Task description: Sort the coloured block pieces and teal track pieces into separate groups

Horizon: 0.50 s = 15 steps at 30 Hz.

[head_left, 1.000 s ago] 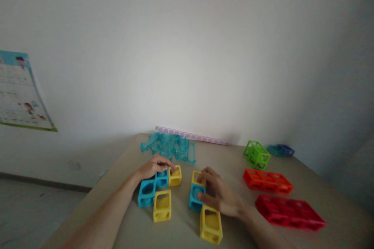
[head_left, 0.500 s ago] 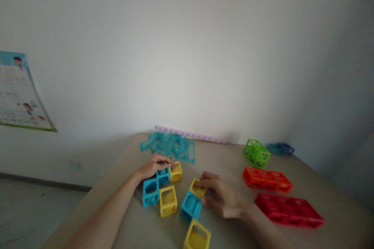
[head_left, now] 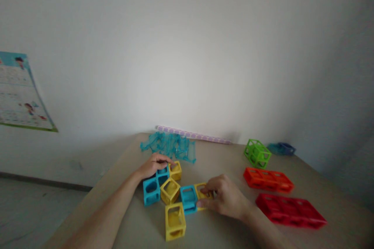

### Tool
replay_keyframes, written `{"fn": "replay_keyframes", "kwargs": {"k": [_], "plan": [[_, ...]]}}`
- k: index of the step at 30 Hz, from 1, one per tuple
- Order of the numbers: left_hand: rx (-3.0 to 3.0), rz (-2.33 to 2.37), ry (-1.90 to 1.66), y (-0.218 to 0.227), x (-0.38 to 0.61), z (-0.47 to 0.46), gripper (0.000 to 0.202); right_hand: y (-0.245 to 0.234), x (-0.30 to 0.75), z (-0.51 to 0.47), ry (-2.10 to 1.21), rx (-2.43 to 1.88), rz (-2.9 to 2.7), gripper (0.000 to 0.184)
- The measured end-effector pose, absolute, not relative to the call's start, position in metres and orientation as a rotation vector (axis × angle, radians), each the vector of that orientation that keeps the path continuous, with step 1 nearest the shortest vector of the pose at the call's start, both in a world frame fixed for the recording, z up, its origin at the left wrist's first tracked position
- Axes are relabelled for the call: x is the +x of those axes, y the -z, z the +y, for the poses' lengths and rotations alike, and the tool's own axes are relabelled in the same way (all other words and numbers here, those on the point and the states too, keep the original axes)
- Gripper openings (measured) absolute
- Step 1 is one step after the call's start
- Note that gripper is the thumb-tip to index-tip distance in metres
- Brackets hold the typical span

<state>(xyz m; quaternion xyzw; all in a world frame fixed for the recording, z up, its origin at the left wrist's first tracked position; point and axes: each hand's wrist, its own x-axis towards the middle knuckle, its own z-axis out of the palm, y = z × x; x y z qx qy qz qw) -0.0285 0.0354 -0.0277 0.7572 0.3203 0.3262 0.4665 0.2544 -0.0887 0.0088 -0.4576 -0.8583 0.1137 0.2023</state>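
Hollow plastic cubes in blue and yellow lie in a cluster on the table. My left hand (head_left: 154, 164) is closed over the far blue cube (head_left: 163, 174), its fingertips on the yellow cube (head_left: 175, 171) beside it. Toward me sits another blue cube (head_left: 151, 190). A yellow cube (head_left: 170, 190), turned at an angle, is in the middle. My right hand (head_left: 224, 198) grips the right-hand yellow cube (head_left: 201, 187) between thumb and fingers; a blue cube (head_left: 188, 197) adjoins it on the left. Nearest me stands a yellow cube (head_left: 175, 220), close to the blue one's corner.
Behind the cubes lie several clear blue frame pieces (head_left: 172, 146) and a purple patterned tube (head_left: 193, 135) along the wall. On the right are a green block (head_left: 257, 153), an orange row (head_left: 268, 179), a red row (head_left: 290, 210) and a dark blue piece (head_left: 286, 148).
My right hand has turned its yellow and blue cubes to lie side by side. The nearest yellow cube has shifted left and away from me; the middle yellow one has rotated. My left hand stays put.
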Motion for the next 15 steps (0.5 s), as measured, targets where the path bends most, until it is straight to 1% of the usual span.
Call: {"fn": "replay_keyframes", "kwargs": {"k": [4, 7, 11, 13, 15], "plan": [[1.867, 0.803, -0.82, 0.026, -0.028, 0.033, 0.029, -0.01, 0.252, -0.091, -0.284, -1.364, -2.378, 0.047], [1.885, 0.813, -0.812, 0.021, -0.026, 0.027, 0.031, -0.006, 0.245, -0.094, -0.243, -1.436, -2.36, 0.046], [2.068, 0.857, -0.773, 0.012, -0.022, 0.02, 0.032, -0.003, 0.238, -0.098, -0.193, -1.506, -2.323, 0.045], [2.157, 0.894, -0.747, 0.007, -0.021, 0.017, 0.034, -0.006, 0.238, -0.101, -0.196, -1.479, -2.348, 0.041], [2.221, 0.908, -0.702, 0.004, -0.021, 0.015, 0.038, -0.011, 0.241, -0.104, -0.218, -1.391, -2.415, 0.032]]}}
